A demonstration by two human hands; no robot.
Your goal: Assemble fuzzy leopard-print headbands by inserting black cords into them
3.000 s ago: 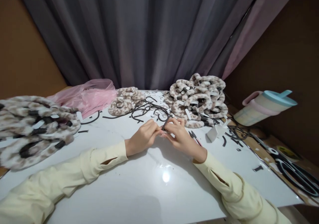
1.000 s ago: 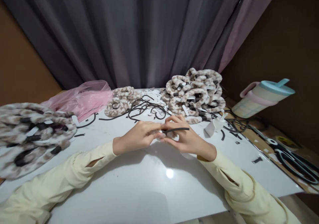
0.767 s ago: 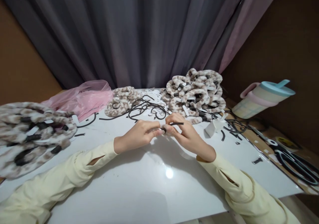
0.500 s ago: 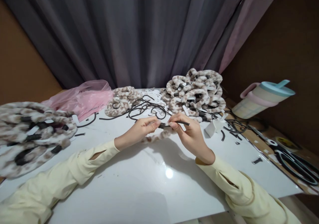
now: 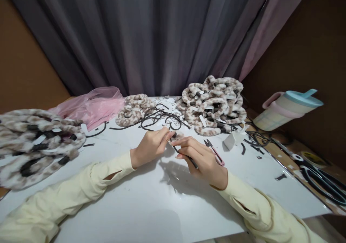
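Note:
My left hand (image 5: 151, 145) is closed in a pinch above the white table. Between its fingertips is a white-and-brown fluffy ring (image 5: 178, 136), mostly hidden, with a dark band on it. Held in the closed fingers of my right hand (image 5: 201, 158) is a short black cord (image 5: 193, 162). This cord runs from under the right fingers up to the left fingertips, at the dark band. Just right of my right hand lie pink-handled thread snips (image 5: 214, 152).
Fluffy spotted rings are heaped at the left (image 5: 35, 145) and back right (image 5: 216, 106). Loose black cords (image 5: 156, 118) tangle behind my hands. A pink plastic bag (image 5: 94, 102), large scissors (image 5: 319, 178), a white charger (image 5: 234, 139) and a lidded cup (image 5: 286, 109) stand or lie around.
My right hand has turned and lowered, swinging the cord from nearly level to slanting down toward the right. The fluffy ring has become mostly hidden, and the snips have come into view.

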